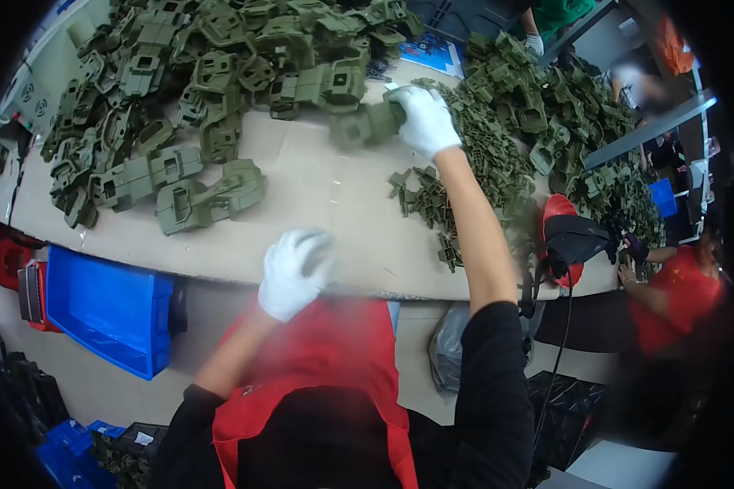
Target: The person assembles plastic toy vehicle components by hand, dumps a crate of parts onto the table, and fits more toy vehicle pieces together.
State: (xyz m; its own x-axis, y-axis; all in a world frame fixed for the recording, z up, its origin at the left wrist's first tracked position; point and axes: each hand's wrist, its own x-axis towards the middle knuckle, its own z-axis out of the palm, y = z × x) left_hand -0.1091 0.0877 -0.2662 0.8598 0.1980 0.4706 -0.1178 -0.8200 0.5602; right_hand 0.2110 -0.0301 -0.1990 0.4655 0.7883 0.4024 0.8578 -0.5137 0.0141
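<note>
My right hand (pixel 426 121), in a white glove, is stretched over the table and grips a green plastic body part (pixel 365 125), which is blurred by motion. My left hand (pixel 294 273), also gloved in white, is over the table's front edge with its fingers apart and curved, holding nothing. Green vehicle-like shells (pixel 212 196) lie to the left on the beige table (pixel 302 179). A large heap of similar shells (pixel 220 69) covers the back left. Small green pieces (pixel 485 138) are piled beside my right forearm.
A blue bin (pixel 110 306) is below the table's left front edge. More green parts (pixel 538 98) are heaped at the right, near a red and black item (pixel 564 240). A co-worker in red (pixel 677 297) is at the far right; another in green (pixel 559 16) is at the back.
</note>
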